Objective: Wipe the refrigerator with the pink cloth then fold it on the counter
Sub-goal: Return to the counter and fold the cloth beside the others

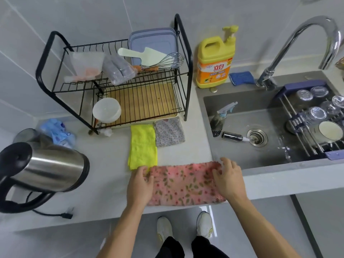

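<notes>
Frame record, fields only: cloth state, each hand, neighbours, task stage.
pink cloth: flat strip along the front edge of the counter
left hand: grips the cloth's left end
right hand: grips the cloth's right end
yellow cloth: just behind the pink cloth's left end
grey cloth: right of the yellow cloth
kettle: far left on the counter
sink: right of the cloths
stage: folding on the counter; refrigerator not in view
</notes>
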### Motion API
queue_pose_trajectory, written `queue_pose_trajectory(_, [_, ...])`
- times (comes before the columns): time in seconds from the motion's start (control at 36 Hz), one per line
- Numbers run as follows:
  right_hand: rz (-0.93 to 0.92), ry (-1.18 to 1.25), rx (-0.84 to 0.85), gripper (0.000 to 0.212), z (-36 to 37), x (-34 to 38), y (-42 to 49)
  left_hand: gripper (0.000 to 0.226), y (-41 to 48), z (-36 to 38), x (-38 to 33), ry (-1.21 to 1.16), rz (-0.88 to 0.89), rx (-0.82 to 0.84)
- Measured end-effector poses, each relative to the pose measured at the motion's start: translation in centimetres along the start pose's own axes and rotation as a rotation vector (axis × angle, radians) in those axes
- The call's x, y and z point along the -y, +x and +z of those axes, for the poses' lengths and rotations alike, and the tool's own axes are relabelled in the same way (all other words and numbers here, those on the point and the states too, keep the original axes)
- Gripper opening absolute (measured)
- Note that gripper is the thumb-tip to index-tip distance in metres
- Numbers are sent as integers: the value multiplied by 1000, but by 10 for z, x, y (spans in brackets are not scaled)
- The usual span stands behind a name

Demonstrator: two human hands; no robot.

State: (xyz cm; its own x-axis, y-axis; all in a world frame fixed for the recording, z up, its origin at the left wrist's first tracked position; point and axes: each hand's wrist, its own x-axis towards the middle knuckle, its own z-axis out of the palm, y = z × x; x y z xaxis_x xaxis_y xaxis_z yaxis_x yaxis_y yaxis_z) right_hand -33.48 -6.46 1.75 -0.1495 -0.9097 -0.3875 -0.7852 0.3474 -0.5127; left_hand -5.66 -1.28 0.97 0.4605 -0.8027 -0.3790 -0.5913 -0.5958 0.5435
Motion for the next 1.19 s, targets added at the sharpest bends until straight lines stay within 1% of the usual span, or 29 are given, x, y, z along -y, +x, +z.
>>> queue_pose_trajectory(0.06, [111, 19, -10, 39, 4, -8, -8, 32, -10, 6, 10, 22, -83, 16])
queue_pose_trajectory(0.11, [223, 2, 49, 37, 9, -17, -14, 21, -19, 12, 21, 24, -136, 56])
queue_pose_trajectory(0.17, [280, -24, 108, 36, 14, -23, -21, 22, -27, 18, 28, 47, -168, 74])
queue_pose_trajectory(0.25, [271, -13, 95, 30, 21, -27, -26, 31, -29, 25, 30, 95, -181, 103])
queue_pose_trajectory(0.42, [227, -91, 158, 18, 16, -25, -16, 25, -22, 20, 24, 174, -221, 125])
queue_pose_trajectory(0.5, [184, -51, 131, 11, 13, -23, -14, 30, -24, 19, 19, 174, -162, 56])
queue_pose_trajectory(0.56, [169, -10, 139, 11, 12, -21, -14, 29, -28, 19, 15, 157, -60, -2])
queue_pose_trajectory(0.58, [176, 13, 158, 12, 11, -20, -15, 25, -30, 20, 13, 151, 2, -3])
queue_pose_trajectory(0.61, [183, 36, 177, 14, 10, -18, -16, 20, -31, 22, 13, 147, 57, 25])
queue_pose_trajectory(0.67, [194, 81, 188, 15, 9, -17, -18, 12, -32, 25, 13, 161, 122, 145])
queue_pose_trajectory(0.69, [194, 106, 183, 13, 7, -15, -21, 11, -32, 26, 12, 173, 134, 203])
queue_pose_trajectory(0.75, [166, 168, 174, 9, 3, -8, -28, 14, -34, 27, 11, 174, 160, 244])
queue_pose_trajectory(0.81, [103, 232, 159, 11, 0, 3, -37, 13, -38, 27, 6, 81, 163, 243])
queue_pose_trajectory(0.86, [36, 301, 139, 16, 0, 18, -47, 17, -42, 25, -1, -104, 127, 272])
queue_pose_trajectory(0.92, [-51, 359, 139, 19, 7, 35, -59, 31, -49, 21, -11, -392, 49, 362])
queue_pose_trajectory(0.97, [-164, 397, 172, 21, 18, 52, -70, 43, -56, 18, -18, -733, -73, 490])
queue_pose_trajectory(1.03, [-273, 408, 289, 25, 29, 67, -80, 54, -56, 22, -17, -965, -131, 553])
queue_pose_trajectory(1.06, [-311, 404, 363, 28, 35, 72, -84, 53, -55, 23, -14, -1003, -158, 541])
queue_pose_trajectory(1.08, [-332, 382, 417, 29, 41, 74, -87, 47, -54, 25, -11, -1024, -179, 525])
queue_pose_trajectory(1.11, [-341, 364, 436, 26, 46, 74, -89, 37, -52, 25, -8, -996, -197, 500])
queue_pose_trajectory(1.14, [-340, 342, 422, 18, 52, 71, -90, 27, -51, 28, -4, -966, -211, 452])
queue_pose_trajectory(1.17, [-329, 322, 405, 9, 55, 67, -90, 27, -48, 32, 4, -897, -201, 407])
queue_pose_trajectory(1.19, [-309, 295, 396, 7, 57, 63, -89, 39, -45, 35, 12, -839, -186, 372])
